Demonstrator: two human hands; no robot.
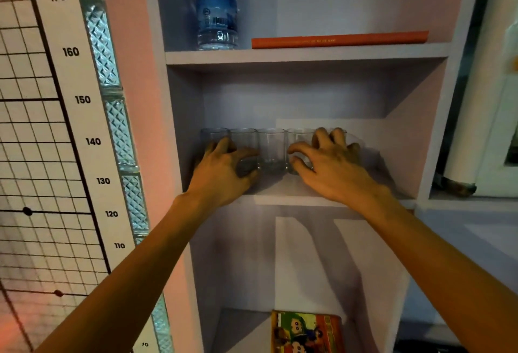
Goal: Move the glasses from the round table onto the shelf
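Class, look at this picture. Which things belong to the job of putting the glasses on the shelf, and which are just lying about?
Part of the job: glasses; shelf; left hand and right hand, each gripping glasses.

Just lying about: bottle; orange book; comic; height chart.

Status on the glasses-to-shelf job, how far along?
Done: about five clear drinking glasses stand upright in a row on the middle board of the pale shelf unit. In hand: the left hand curls round the row's left end, the right hand round its right end; the middle glass is untouched. Left: letting go. The round table is out of view, so whether more glasses wait there cannot be told.
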